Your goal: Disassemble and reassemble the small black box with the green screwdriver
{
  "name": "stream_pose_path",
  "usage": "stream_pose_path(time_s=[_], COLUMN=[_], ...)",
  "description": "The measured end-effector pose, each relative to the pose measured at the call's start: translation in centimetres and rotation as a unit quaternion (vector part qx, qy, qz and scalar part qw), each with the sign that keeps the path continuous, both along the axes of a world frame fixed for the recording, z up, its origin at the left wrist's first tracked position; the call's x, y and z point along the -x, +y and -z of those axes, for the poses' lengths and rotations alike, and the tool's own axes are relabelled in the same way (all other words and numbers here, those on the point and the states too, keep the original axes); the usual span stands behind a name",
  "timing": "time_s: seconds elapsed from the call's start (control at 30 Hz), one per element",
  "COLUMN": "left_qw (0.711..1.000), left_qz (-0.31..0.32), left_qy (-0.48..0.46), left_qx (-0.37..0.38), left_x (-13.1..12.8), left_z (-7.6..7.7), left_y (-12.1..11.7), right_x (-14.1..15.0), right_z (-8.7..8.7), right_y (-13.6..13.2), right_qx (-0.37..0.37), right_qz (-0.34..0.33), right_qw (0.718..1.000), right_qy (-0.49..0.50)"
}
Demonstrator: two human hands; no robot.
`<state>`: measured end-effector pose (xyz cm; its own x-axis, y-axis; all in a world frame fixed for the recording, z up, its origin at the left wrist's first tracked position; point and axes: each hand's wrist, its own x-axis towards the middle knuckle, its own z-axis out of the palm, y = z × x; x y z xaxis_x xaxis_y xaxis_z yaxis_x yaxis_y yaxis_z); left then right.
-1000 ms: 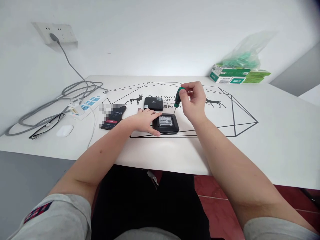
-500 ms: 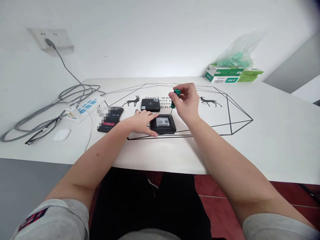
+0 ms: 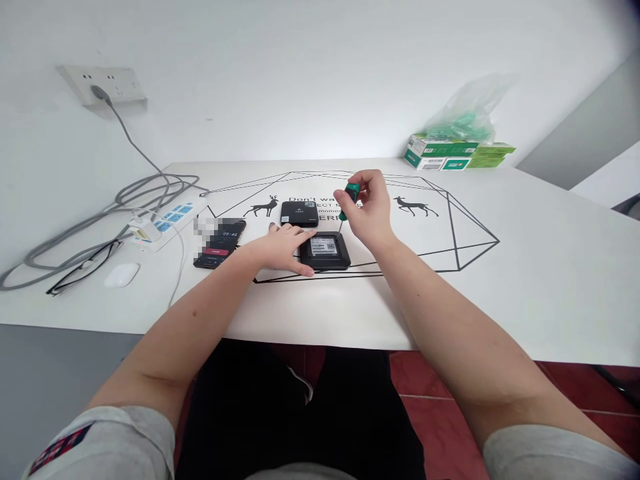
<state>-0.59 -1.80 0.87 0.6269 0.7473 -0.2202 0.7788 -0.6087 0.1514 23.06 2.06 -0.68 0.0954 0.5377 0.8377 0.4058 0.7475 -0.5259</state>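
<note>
A flat black box (image 3: 343,257) lies on the table with a white printed label facing up; its exact kind I cannot tell. Across its left side stretches my left hand (image 3: 285,249), thumb at the near corner and index finger at the far edge, holding it down. My right hand (image 3: 371,207) is closed around the green and black handle of a screwdriver (image 3: 351,193). The thin shaft slants down to the box's far right corner, where the tip is too small to make out. Just behind stands a second black box (image 3: 300,214) with small stickers, close to my left fingers.
Left of my hand lies a phone (image 3: 220,243) with its screen lit. Further left are a power strip (image 3: 175,218), a coiled grey cable (image 3: 120,199), glasses (image 3: 85,267) and a white case (image 3: 122,275). Green and white boxes (image 3: 443,152) under a plastic bag (image 3: 467,117) stand back right.
The screwdriver handle has turned and tilted slightly in my right fingers, its shaft still at the same corner. My left hand stays on the box. The whole view has shifted a little.
</note>
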Motion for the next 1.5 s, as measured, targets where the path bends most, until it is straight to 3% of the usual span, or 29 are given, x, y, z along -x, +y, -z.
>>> stream_pose_path(time_s=[0.27,0.43,0.6,0.93,1.17,1.5], left_qw=[1.000,0.999,0.998,1.000,1.000,0.999], left_qz=[0.005,-0.036,-0.059,0.000,0.000,-0.020], left_qy=[-0.013,-0.018,-0.024,-0.021,-0.025,-0.026], left_qx=[0.006,0.034,0.013,0.001,-0.009,0.011], left_x=[0.3,0.8,1.0,1.1,1.2,1.1], left_z=[0.1,-1.1,-2.1,-0.9,-0.2,-0.5], left_y=[0.2,0.2,0.1,1.0,1.4,0.9], right_x=[-0.2,-0.2,-0.1,-0.1,-0.2,-0.3], right_z=[-0.3,-0.4,-0.4,-0.5,-0.4,-0.3], right_y=[-0.6,-0.7,-0.6,-0.5,-0.5,-0.4], right_qx=[0.006,0.056,0.042,0.043,0.050,0.046], right_qz=[-0.049,-0.089,-0.086,-0.052,-0.036,-0.024], right_qw=[0.999,0.994,0.995,0.997,0.998,0.998], right_qy=[-0.007,-0.003,-0.008,-0.026,-0.022,-0.034])
